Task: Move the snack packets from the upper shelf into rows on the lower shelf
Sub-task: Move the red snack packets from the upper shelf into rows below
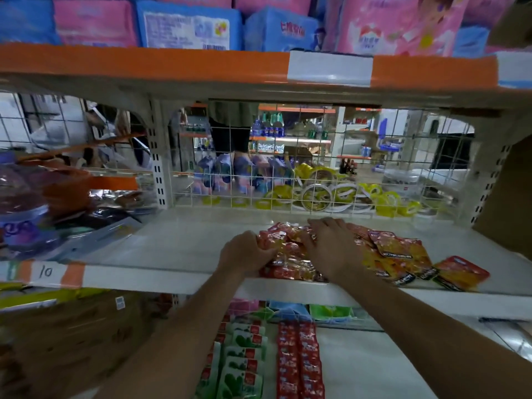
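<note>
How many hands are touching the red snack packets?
2. The left hand grips the left edge of the red snack packets; the right hand presses on top of them. No others show.

Bare all the way here: left hand (244, 253) and right hand (331, 246) uncovered, left forearm (184, 335) and right forearm (426, 321) bare to the frame's bottom edge.

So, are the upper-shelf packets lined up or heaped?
Heaped: the packets overlap at mixed angles, some fanned out rightward; the left hand grips and right hand presses the pile.
</note>
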`<control>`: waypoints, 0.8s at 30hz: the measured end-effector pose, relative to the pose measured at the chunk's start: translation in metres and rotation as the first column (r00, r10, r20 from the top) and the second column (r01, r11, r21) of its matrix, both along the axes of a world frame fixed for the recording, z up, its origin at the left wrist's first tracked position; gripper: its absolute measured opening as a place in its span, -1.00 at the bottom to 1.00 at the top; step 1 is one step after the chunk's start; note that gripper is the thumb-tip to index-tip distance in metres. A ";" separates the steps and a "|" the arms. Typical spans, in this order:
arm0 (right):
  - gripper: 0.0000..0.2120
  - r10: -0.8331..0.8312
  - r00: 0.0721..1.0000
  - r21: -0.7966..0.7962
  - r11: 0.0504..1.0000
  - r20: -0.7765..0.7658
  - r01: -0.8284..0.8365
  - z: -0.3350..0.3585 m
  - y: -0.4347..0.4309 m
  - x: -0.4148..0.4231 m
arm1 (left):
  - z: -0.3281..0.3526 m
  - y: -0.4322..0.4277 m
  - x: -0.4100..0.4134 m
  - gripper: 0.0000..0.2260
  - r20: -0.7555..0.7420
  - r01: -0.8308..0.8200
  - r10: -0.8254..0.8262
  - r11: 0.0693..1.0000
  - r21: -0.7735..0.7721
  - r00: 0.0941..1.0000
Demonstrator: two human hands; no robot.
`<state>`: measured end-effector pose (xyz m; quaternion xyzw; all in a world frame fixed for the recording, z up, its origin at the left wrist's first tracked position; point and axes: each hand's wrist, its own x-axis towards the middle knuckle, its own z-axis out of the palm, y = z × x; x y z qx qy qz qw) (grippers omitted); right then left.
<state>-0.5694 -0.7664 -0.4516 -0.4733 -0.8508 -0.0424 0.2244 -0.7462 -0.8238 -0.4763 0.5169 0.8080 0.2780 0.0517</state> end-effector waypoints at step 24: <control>-0.72 -0.048 0.999 -0.351 0.935 -0.005 0.043 0.023 0.059 -0.044 | -0.004 -0.002 -0.010 -0.66 0.431 0.169 -0.244 0.964 0.204 0.869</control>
